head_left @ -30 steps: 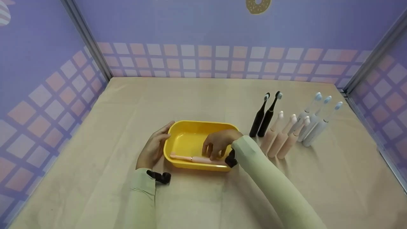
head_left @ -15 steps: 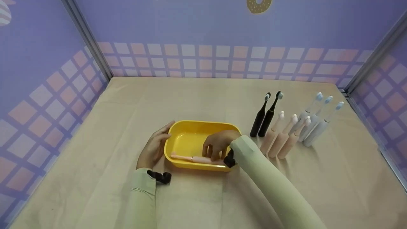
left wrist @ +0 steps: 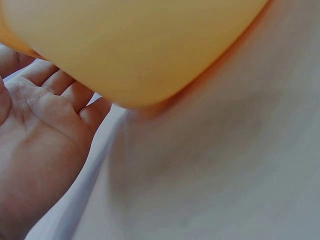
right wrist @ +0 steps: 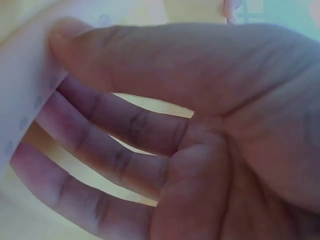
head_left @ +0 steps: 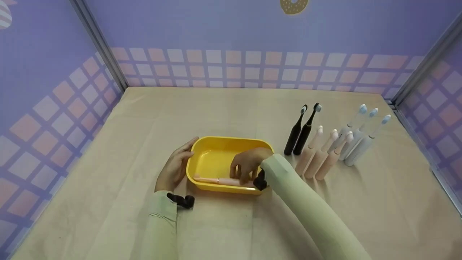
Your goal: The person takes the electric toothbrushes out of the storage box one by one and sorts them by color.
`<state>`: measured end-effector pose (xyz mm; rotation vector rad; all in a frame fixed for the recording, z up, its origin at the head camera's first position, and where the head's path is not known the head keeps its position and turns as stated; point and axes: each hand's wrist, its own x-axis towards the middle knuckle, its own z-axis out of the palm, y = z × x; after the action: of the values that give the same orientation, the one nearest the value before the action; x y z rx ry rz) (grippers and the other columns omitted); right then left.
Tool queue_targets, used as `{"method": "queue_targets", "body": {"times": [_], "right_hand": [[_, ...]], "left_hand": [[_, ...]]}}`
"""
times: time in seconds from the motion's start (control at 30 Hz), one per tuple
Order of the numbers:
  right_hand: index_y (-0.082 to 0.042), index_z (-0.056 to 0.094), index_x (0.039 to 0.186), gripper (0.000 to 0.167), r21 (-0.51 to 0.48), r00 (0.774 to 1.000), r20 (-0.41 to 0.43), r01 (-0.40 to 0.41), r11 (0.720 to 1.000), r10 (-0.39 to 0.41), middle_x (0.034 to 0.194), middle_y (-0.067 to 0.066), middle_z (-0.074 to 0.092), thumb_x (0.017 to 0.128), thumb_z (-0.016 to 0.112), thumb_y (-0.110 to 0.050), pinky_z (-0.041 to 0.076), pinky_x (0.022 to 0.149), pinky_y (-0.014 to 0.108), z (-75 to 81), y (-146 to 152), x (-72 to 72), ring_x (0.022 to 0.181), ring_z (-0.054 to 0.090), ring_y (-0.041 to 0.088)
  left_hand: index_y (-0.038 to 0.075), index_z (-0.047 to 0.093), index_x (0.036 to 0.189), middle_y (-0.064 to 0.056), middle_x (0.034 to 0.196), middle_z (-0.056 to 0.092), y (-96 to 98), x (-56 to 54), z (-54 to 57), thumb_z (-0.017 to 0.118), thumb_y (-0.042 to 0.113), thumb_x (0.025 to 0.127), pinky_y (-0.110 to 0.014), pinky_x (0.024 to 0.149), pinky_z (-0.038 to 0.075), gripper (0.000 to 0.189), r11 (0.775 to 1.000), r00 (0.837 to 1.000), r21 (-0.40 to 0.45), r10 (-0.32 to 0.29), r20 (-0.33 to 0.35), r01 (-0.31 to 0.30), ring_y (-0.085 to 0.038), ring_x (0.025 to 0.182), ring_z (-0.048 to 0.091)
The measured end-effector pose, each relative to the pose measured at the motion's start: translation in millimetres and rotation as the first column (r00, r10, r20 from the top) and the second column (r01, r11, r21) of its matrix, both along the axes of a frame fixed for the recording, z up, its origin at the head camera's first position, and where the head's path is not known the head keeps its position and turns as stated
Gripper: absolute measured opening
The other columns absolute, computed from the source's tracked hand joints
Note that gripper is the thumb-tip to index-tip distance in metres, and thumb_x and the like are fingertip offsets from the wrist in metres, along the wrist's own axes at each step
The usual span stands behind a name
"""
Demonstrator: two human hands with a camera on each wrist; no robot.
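In the head view, my left hand holds the left end of a yellow plastic tub, its thumb at the rim and fingers along the outer wall. The left wrist view shows the palm of that hand facing the wall of the tub. Inside, along the near wall, lies a pink electric toothbrush, its head pointing left. My right hand reaches in and pinches its handle between thumb and fingers. The handle's right end is partly hidden behind the wrist.
Right of the tub, two black electric toothbrushes, three pink ones and three white ones stand upright on the beige tabletop. Tile-patterned purple walls enclose the back and sides.
Almost nothing differs. Both hands keep their places at the tub, and the pink toothbrush stays along its near wall; the view shifts very slightly.
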<state>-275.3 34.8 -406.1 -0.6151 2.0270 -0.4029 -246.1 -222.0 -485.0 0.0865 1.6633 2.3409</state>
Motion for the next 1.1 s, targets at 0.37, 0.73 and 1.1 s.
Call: {"method": "queue_targets", "body": {"times": [0.37,0.73,1.1], "right_hand": [[-0.017,0.070,0.112,0.032,0.038,1.000,-0.018,-0.022,0.999,0.022,0.118,0.000,0.063,0.083,0.071,-0.004,0.057,0.086,0.036,-0.9,0.8,0.2,0.099,0.058,0.014],[-0.018,0.069,0.117,0.037,0.032,0.999,-0.039,-0.036,0.999,0.037,0.119,0.003,0.064,0.083,0.069,-0.003,0.057,0.086,0.037,1.4,2.6,3.0,0.104,0.058,0.016],[-0.019,0.067,0.121,0.039,0.026,0.987,-0.122,-0.103,0.994,0.105,0.122,0.008,0.063,0.085,0.065,-0.004,0.059,0.079,0.035,4.7,6.5,8.2,0.109,0.058,0.020]], "left_hand": [[0.012,0.028,0.153,0.000,0.160,0.022,-0.1,-0.5,0.3,0.041,0.005,0.098,-0.030,0.118,0.025,0.057,1.000,1.000,-0.002,0.007,0.001,-0.007,-0.013,0.148,0.019],[0.013,0.030,0.152,0.001,0.160,0.023,0.0,-1.0,0.5,0.042,0.005,0.098,-0.031,0.118,0.027,0.056,1.000,1.000,-0.021,0.008,0.006,-0.008,-0.013,0.147,0.021],[0.010,0.025,0.153,-0.002,0.161,0.019,0.2,-2.5,-0.3,0.039,0.003,0.098,-0.033,0.119,0.023,0.058,1.000,1.000,-0.018,-0.005,-0.013,0.005,-0.015,0.149,0.016]]}}
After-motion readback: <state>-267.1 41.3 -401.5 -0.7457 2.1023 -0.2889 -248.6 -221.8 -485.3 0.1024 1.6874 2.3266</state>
